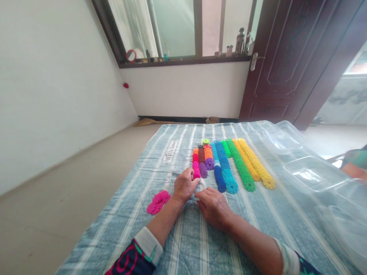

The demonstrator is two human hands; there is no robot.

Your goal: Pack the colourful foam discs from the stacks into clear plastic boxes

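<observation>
My left hand (185,186) is closed at the near end of a row of red and pink notched plastic discs (196,167), its fingers and thumb on the pink end. My right hand (213,206) is just to the right and nearer, fingers bent and pressed together; whatever they hold, if anything, is hidden. Left of my left wrist lies a loose pile of pink discs (158,202). Overlapping discs also form a brown and purple row (202,164), an orange and purple row (209,156), blue rows (225,164), green rows (241,166) and yellow rows (255,160).
A striped cloth (137,191) covers the surface under the discs. Clear plastic containers (315,173) stand along the right side. Beyond the far edge are a white wall (186,91) and a dark red door (275,65). Part of another person (355,164) shows at the right edge.
</observation>
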